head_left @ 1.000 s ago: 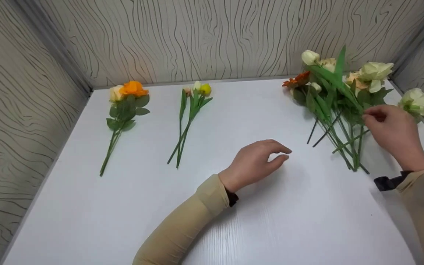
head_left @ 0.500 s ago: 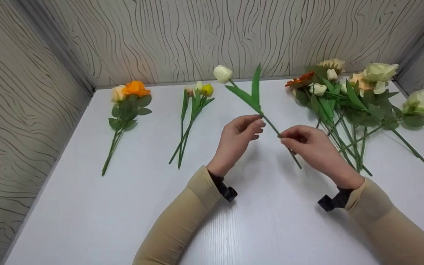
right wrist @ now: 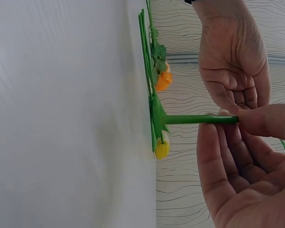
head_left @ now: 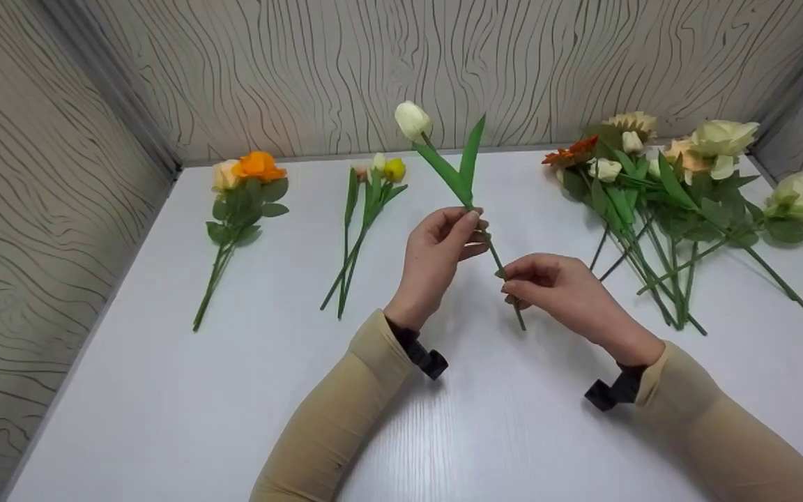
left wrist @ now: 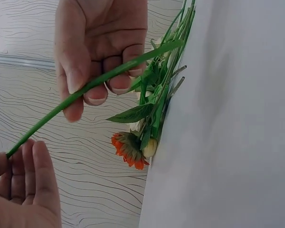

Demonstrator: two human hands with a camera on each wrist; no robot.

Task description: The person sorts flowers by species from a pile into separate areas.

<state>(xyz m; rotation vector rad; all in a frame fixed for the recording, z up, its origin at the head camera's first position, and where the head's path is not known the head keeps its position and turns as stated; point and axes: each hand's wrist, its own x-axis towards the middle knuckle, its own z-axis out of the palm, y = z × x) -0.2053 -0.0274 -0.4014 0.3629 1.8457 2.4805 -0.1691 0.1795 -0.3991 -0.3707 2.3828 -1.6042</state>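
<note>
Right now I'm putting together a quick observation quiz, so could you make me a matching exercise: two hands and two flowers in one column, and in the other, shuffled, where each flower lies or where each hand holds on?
Column one
1. Left hand
2. Yellow tulip
3. Right hand
4. Orange rose

Column two
A. In the leftmost bunch
B. On the white tulip, near the lower end of its stem
C. On the white tulip, just below its leaves
D. In the middle bunch

Pairs: 1-C, 2-D, 3-B, 4-A
</note>
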